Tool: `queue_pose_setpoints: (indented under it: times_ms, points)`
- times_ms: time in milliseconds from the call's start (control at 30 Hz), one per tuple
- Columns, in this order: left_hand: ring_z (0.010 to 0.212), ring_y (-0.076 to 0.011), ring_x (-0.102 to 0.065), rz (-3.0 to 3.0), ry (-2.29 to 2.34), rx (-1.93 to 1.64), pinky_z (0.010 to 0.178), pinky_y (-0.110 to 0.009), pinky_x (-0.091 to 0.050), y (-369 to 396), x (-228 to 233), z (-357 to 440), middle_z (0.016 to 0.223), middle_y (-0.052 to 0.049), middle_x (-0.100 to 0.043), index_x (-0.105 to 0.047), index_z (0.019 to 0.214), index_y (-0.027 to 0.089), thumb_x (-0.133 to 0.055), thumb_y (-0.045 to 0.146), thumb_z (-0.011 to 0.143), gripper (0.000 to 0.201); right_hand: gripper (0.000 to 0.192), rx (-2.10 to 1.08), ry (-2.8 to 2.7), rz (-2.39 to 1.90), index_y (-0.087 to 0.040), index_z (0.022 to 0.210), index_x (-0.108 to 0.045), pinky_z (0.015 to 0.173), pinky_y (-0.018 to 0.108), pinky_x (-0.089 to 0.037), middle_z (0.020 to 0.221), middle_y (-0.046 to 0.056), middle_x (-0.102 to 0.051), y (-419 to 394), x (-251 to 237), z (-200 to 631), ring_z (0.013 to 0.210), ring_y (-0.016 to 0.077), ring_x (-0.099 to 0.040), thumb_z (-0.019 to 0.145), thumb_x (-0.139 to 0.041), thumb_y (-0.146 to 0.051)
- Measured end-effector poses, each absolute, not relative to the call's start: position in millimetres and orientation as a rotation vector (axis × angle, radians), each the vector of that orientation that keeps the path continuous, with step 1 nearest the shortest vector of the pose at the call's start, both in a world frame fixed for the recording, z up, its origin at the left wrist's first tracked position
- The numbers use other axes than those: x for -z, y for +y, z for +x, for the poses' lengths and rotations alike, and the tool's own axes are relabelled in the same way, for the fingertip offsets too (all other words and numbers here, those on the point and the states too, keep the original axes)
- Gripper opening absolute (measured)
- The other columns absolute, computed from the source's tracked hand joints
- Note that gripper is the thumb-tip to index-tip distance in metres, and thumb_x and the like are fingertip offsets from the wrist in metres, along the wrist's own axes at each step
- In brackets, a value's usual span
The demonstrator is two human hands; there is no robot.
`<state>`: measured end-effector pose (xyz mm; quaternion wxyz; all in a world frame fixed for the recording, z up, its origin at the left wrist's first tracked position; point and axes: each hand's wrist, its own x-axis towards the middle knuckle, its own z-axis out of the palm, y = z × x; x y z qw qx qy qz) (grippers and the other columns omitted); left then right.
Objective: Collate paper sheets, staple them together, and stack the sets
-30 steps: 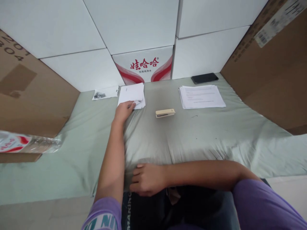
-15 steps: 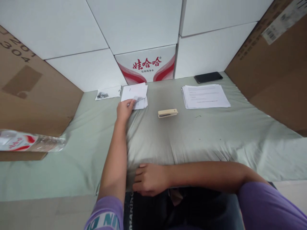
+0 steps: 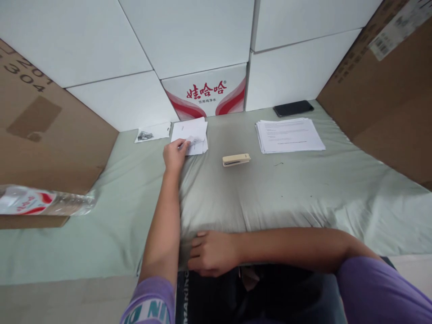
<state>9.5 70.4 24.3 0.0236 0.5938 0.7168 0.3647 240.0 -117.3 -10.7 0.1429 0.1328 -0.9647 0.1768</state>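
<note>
My left hand (image 3: 174,155) reaches to the small stack of white paper (image 3: 188,128) at the back. Its thumb and fingers pinch the near left corner of the top sheet, which is lifted and curled back, its grey printed underside showing. Near the front edge rests my right hand (image 3: 214,253), palm down, with loosely bent fingers slightly apart and nothing visible in them. A cream stapler (image 3: 236,159) lies between the small stack and a larger stack of printed sheets (image 3: 290,136) on the right.
A small clear packet with dark contents (image 3: 151,133) lies left of the paper. Behind the printed sheets is a black phone (image 3: 293,109). White cartons (image 3: 205,92) wall the back; brown boxes (image 3: 50,117) flank both sides. A wrapped bottle (image 3: 43,201) lies far left.
My left hand has barely shifted, still pinching the sheet's corner. The view has moved slightly. My right hand, the stapler and the printed sheets stay in place.
</note>
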Motion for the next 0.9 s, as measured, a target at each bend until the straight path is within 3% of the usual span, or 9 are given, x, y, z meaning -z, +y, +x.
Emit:
queue_pose_setpoints:
  times_ms: [133, 267, 467, 567, 667, 900]
  points:
    - [0.086, -0.022, -0.067, 1.876, 2.216, -1.078, 0.079, -0.031, -0.042, 68, -26, 7, 0.094, -0.006, -0.076, -0.066, 0.119, 0.024, -0.059, 0.036, 0.094, 0.029, 0.016, -0.501, -2.778, 0.379, -0.019, 0.097, -0.062, 0.076, 0.038, -0.035, 0.086, 0.003, -0.066, -117, 12, 240, 0.086, 0.0218, -0.056, 0.095, -0.056, -0.033]
    - [0.082, -0.0186, -0.067, 1.922, 2.158, -1.079, 0.079, -0.028, -0.045, 68, -26, 6, 0.093, -0.003, -0.076, -0.062, 0.125, 0.025, -0.062, 0.035, 0.093, 0.034, 0.015, -0.508, -2.778, 0.376, -0.019, 0.098, -0.062, 0.076, 0.038, -0.035, 0.086, 0.003, -0.066, -117, 12, 240, 0.086, 0.0217, -0.056, 0.095, -0.056, -0.032]
    - [0.083, -0.0176, -0.067, 2.09, 2.141, -1.045, 0.076, -0.027, -0.047, 68, -22, 4, 0.098, -0.004, -0.075, -0.065, 0.109, 0.024, -0.053, 0.025, 0.094, 0.018, 0.016, -0.505, -2.791, 0.387, -0.017, 0.098, -0.063, 0.075, 0.038, -0.035, 0.087, 0.004, -0.066, -117, 8, 241, 0.086, 0.0218, -0.056, 0.094, -0.058, -0.032]
    - [0.099, -0.0194, -0.068, 2.278, 2.02, -1.025, 0.088, -0.029, -0.049, 68, -22, 3, 0.107, -0.007, -0.075, -0.067, 0.094, 0.022, -0.046, 0.016, 0.094, 0.022, 0.016, -0.511, -2.804, 0.389, -0.018, 0.099, -0.063, 0.075, 0.038, -0.035, 0.086, 0.004, -0.066, -117, 8, 240, 0.087, 0.022, -0.057, 0.094, -0.058, -0.033]
    - [0.117, -0.0195, -0.066, 2.325, 1.903, -1.018, 0.099, -0.031, -0.048, 66, -24, 4, 0.124, -0.006, -0.074, -0.071, 0.092, 0.022, -0.044, 0.012, 0.091, 0.028, 0.015, -0.51, -2.798, 0.39, -0.018, 0.098, -0.063, 0.074, 0.038, -0.035, 0.086, 0.003, -0.066, -117, 9, 240, 0.086, 0.0221, -0.056, 0.094, -0.058, -0.032]
    - [0.115, -0.0257, -0.07, 2.224, 1.929, -0.645, 0.101, -0.037, -0.052, 62, -31, 13, 0.124, -0.003, -0.075, -0.078, 0.114, 0.029, -0.066, 0.036, 0.088, 0.03, 0.015, -0.506, -2.748, 0.371, -0.018, 0.096, -0.061, 0.073, 0.039, -0.034, 0.085, 0.002, -0.064, -118, 16, 239, 0.086, 0.0213, -0.055, 0.095, -0.056, -0.033]
